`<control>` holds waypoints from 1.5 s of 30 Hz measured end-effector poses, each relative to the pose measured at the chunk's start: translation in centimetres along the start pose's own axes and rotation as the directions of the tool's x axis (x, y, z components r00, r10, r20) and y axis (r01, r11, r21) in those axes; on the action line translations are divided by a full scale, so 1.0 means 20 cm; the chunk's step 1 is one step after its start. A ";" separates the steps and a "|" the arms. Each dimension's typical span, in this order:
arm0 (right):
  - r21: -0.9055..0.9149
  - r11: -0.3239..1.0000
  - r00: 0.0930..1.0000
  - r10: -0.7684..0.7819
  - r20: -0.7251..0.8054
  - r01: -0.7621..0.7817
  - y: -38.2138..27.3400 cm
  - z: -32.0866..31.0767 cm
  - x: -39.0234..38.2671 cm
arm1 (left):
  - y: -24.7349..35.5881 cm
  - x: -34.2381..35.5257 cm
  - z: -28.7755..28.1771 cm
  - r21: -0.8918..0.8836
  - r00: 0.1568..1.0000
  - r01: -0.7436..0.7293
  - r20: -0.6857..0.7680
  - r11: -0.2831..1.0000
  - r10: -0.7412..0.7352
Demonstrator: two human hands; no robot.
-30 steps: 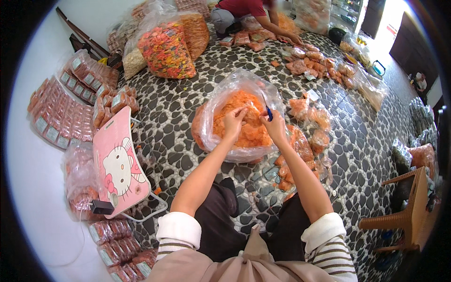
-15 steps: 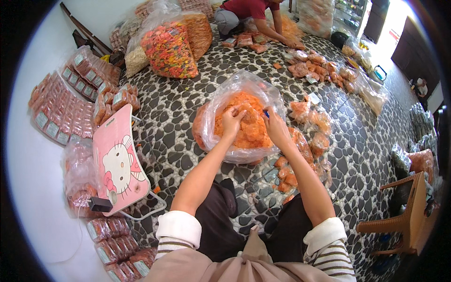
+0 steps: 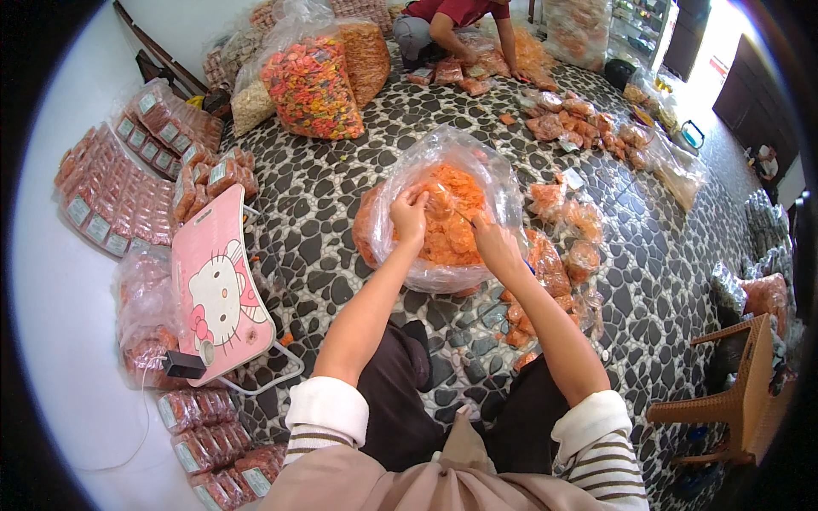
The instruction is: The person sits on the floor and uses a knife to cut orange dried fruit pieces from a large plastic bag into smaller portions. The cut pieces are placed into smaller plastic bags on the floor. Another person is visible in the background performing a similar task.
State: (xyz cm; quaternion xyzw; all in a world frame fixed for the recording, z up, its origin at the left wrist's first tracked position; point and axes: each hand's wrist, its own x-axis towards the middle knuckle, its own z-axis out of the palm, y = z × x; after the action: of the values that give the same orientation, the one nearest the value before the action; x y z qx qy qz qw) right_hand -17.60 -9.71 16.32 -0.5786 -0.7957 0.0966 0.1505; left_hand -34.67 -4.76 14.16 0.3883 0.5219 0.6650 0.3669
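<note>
A large clear plastic sack (image 3: 463, 150) of thin orange crisps (image 3: 452, 247) stands open on the floor before me. My left hand (image 3: 411, 213) is closed at the sack's left inside, pinching a small clear plastic bag (image 3: 439, 198) with orange pieces in or behind it. My right hand (image 3: 496, 243) is at the sack's right inside with bent fingers close together; what they grip is unclear. A blue handle (image 3: 529, 267) shows partly behind that hand; whether it is held I cannot tell. Small filled bags (image 3: 582, 260) lie right of the sack.
A pink folding table (image 3: 213, 230) with a black adapter stands left, beside stacked packs (image 3: 111, 196). A brown plastic chair (image 3: 741, 392) is right. Ahead are big snack sacks (image 3: 311, 85) and a crouching co-worker (image 3: 439, 25) among loose bags.
My left hand has moved slightly left. My right hand has turned and shifted down; the blue handle, earlier at its fingertips, now shows lower by the wrist. The co-worker's arms have moved.
</note>
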 end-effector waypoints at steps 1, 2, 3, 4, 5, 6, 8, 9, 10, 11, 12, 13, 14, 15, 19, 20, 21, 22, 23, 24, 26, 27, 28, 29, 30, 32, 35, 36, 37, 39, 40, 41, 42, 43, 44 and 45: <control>-0.022 1.000 0.999 0.019 0.032 -0.018 0.02 0.01 -0.01 | -0.01 0.01 -0.01 -0.030 1.000 -0.022 -0.015 0.999 0.022; -0.045 0.998 0.997 0.038 0.064 -0.035 0.04 0.01 -0.02 | -0.01 0.02 -0.03 -0.054 0.999 0.012 -0.034 0.998 -0.014; -0.083 0.994 0.988 0.083 0.130 -0.073 0.06 0.02 -0.02 | -0.01 0.02 -0.03 -0.087 0.997 0.057 -0.047 0.995 -0.061; 0.024 0.996 0.996 0.084 0.025 -0.085 0.07 0.02 -0.01 | 0.00 0.01 -0.04 -0.073 0.998 0.065 -0.016 0.995 -0.066; 0.116 0.987 0.992 0.119 -0.042 -0.114 0.08 0.02 0.00 | 0.00 0.00 -0.03 -0.068 0.996 0.085 0.020 0.994 -0.084; 0.211 0.967 0.979 0.169 -0.113 -0.142 0.09 0.01 0.01 | 0.01 -0.02 -0.02 -0.067 0.992 0.116 0.061 0.991 -0.112; 0.434 0.898 0.959 0.177 -0.222 -0.066 0.09 0.01 0.04 | 0.02 -0.06 0.00 -0.036 0.978 0.135 0.166 0.990 -0.127; 0.538 0.843 0.938 0.188 -0.292 -0.001 0.09 0.01 0.05 | 0.03 -0.08 0.02 -0.022 0.963 0.166 0.221 0.986 -0.157; 0.586 0.810 0.935 0.222 -0.277 -0.019 0.08 0.01 0.07 | 0.04 -0.09 0.05 -0.007 0.947 0.201 0.256 0.980 -0.192; 0.571 0.820 0.939 0.227 -0.260 -0.040 0.08 0.01 0.07 | 0.04 -0.11 0.07 -0.014 0.951 0.167 0.267 0.986 -0.157; 0.559 0.829 0.943 0.208 -0.259 -0.029 0.07 0.02 0.07 | 0.04 -0.14 0.09 0.000 0.949 0.180 0.263 0.984 -0.174; 0.548 0.836 0.948 0.188 -0.258 -0.017 0.07 0.02 0.08 | 0.05 -0.15 0.11 0.014 0.948 0.193 0.256 0.981 -0.190; 0.588 0.808 0.946 0.222 -0.235 -0.043 0.07 0.03 0.08 | 0.05 -0.16 0.12 0.010 0.955 0.123 0.271 0.992 -0.121; 0.625 0.777 0.944 0.254 -0.210 -0.070 0.08 0.04 0.09 | 0.06 -0.17 0.13 0.062 0.964 -0.017 0.266 0.998 -0.001; 0.581 0.809 0.894 0.326 -0.309 -0.094 0.11 0.06 0.13 | 0.08 -0.17 0.10 0.341 0.806 -0.525 0.492 0.780 0.328; 0.576 0.811 0.895 0.325 -0.305 -0.098 0.13 0.07 0.13 | 0.08 -0.17 0.09 0.383 0.717 -0.648 0.599 0.659 0.357; 0.572 0.814 0.897 0.324 -0.300 -0.103 0.14 0.07 0.13 | 0.08 -0.18 0.09 0.355 0.703 -0.644 0.623 0.677 0.342; 0.567 0.816 0.896 0.332 -0.295 -0.116 0.15 0.07 0.13 | 0.09 -0.18 0.08 0.329 0.688 -0.640 0.647 0.695 0.327; 0.562 0.822 0.898 0.316 -0.307 -0.097 0.16 0.07 0.13 | 0.10 -0.18 0.08 0.318 0.678 -0.617 0.679 0.720 0.282; 0.554 0.828 0.896 0.308 -0.319 -0.087 0.16 0.07 0.12 | 0.10 -0.19 0.07 0.319 0.657 -0.652 0.691 0.688 0.302; 0.549 0.831 0.896 0.308 -0.319 -0.090 0.16 0.07 0.12 | 0.13 -0.19 0.07 0.356 0.632 -0.678 0.729 0.643 0.264; 0.553 0.827 0.898 0.314 -0.308 -0.100 0.17 0.07 0.12 | 0.14 -0.19 0.07 0.365 0.613 -0.711 0.741 0.601 0.275; 0.554 0.828 0.895 0.311 -0.320 -0.089 0.17 0.08 0.11 | 0.15 -0.20 0.07 0.381 0.601 -0.733 0.751 0.564 0.273; 0.557 0.824 0.896 0.321 -0.308 -0.104 0.17 0.08 0.11 | 0.17 -0.20 0.07 0.397 0.590 -0.753 0.761 0.525 0.271; 0.559 0.824 0.891 0.321 -0.320 -0.096 0.17 0.08 0.11 | 0.18 -0.21 0.07 0.393 0.557 -0.794 0.775 0.463 0.298; 0.557 0.824 0.891 0.324 -0.318 -0.101 0.17 0.08 0.11 | 0.19 -0.22 0.08 0.381 0.487 -0.863 0.804 0.332 0.343; 0.550 0.823 0.900 0.337 -0.277 -0.139 0.17 0.08 0.11 | 0.19 -0.22 0.08 0.373 0.432 -0.901 0.809 0.220 0.399; 0.551 0.820 0.901 0.345 -0.264 -0.153 0.17 0.07 0.11 | 0.19 -0.22 0.08 0.406 0.485 -0.873 0.787 0.272 0.382; 0.552 0.818 0.902 0.352 -0.251 -0.166 0.16 0.06 0.11 | 0.18 -0.21 0.08 0.426 0.524 -0.847 0.771 0.317 0.363; 0.500 0.853 0.914 0.312 -0.259 -0.149 0.15 0.05 0.10 | 0.17 -0.21 0.07 0.443 0.564 -0.818 0.743 0.367 0.359; 0.472 0.868 0.918 0.302 -0.258 -0.153 0.14 0.04 0.09 | 0.16 -0.21 0.07 0.442 0.569 -0.816 0.732 0.373 0.375; 0.497 0.866 0.932 0.214 -0.291 -0.043 0.12 0.04 0.09 | 0.16 -0.20 0.07 0.459 0.590 -0.799 0.725 0.389 0.356; 0.516 0.855 0.936 0.136 -0.324 0.054 0.12 0.04 0.08 | 0.15 -0.20 0.06 0.426 0.588 -0.796 0.714 0.430 0.380; 0.511 0.840 0.925 0.030 -0.378 0.181 0.11 0.04 0.08 | 0.15 -0.20 0.06 0.410 0.603 -0.774 0.708 0.482 0.367; 0.545 0.817 0.953 -0.016 -0.303 0.187 0.11 0.04 0.08 | 0.14 -0.19 0.05 0.378 0.605 -0.759 0.710 0.530 0.360; 0.534 0.832 0.966 -0.005 -0.258 0.147 0.11 0.03 0.09 | 0.14 -0.18 0.05 0.384 0.619 -0.745 0.703 0.545 0.350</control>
State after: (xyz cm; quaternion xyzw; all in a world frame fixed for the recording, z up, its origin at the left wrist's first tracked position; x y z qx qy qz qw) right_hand -16.37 -7.40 15.16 -0.4862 -0.7321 0.2422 0.4111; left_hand -32.46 -8.17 16.59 0.8116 0.4299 0.3824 0.1015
